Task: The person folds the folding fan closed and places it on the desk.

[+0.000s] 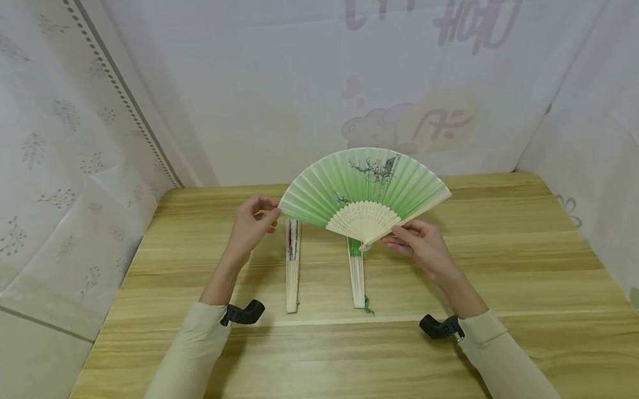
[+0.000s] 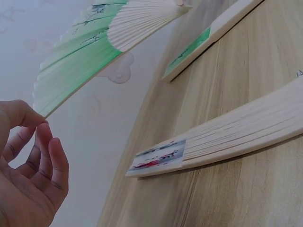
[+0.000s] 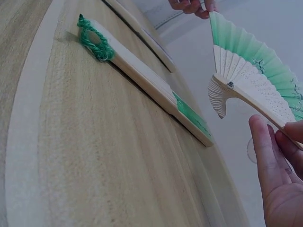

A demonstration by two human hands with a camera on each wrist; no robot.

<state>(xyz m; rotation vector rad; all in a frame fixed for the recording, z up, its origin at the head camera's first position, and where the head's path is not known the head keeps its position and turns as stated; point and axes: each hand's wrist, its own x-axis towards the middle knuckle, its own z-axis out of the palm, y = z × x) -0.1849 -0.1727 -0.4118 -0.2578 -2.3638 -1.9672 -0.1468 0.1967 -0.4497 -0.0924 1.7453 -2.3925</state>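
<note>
A green folding fan (image 1: 364,182) with pale slotted ribs and a dark blossom-branch print is spread wide above the table. My left hand (image 1: 253,222) pinches its left outer corner between thumb and finger, as the left wrist view shows up close. On the other side, my right hand (image 1: 421,246) grips the right outer rib near the pivot. Below the spread fan lie two folded fans. One folded fan (image 1: 292,266) has a grey and red print and is closest to my left hand. The other, a folded green fan (image 1: 357,279), carries a green cord at its pivot end.
The wooden table (image 1: 314,380) has rounded back corners. Pale printed curtains (image 1: 263,89) hang behind it and at both sides. A black wrist camera (image 1: 244,313) sits at the left cuff, another black wrist camera (image 1: 440,327) at the right.
</note>
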